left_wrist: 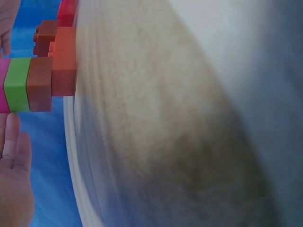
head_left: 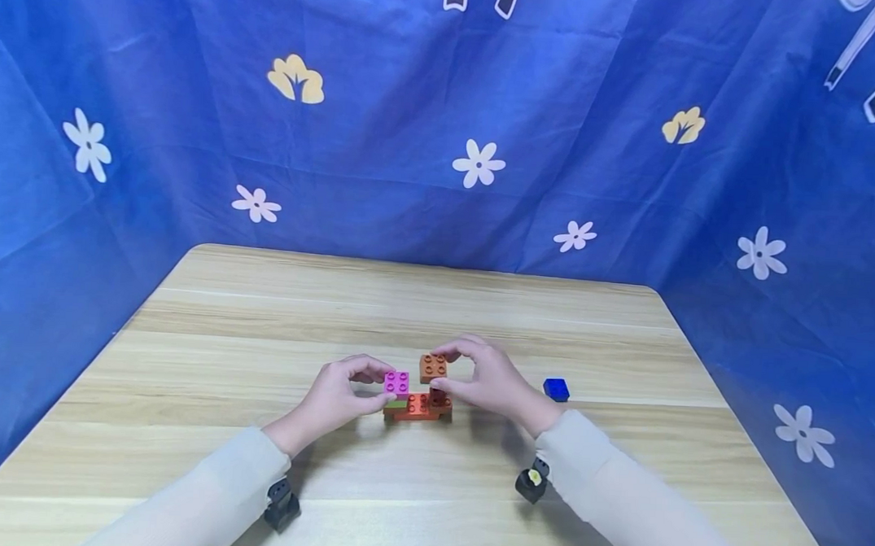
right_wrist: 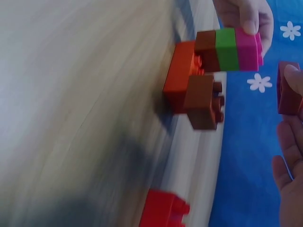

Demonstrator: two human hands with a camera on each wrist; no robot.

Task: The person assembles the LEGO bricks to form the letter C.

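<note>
My left hand (head_left: 332, 400) pinches the pink brick (head_left: 396, 383) between thumb and fingers. That pink brick tops a stack with a green brick (left_wrist: 17, 85) and a brown brick (left_wrist: 40, 84), standing on one end of a long orange brick (head_left: 418, 407). Another brown brick (right_wrist: 201, 101) sits on the orange brick's other end, studs up. Above it, apart from it, my right hand (head_left: 493, 381) holds an orange-brown brick (head_left: 433, 368) between thumb and fingers; its underside looks dark red in the right wrist view.
A blue brick (head_left: 556, 390) lies on the wooden table (head_left: 297, 299), right of my right hand. A red brick (right_wrist: 161, 208) stands on the table beside the build in the right wrist view. Blue flowered cloth (head_left: 385, 140) hangs behind and at both sides.
</note>
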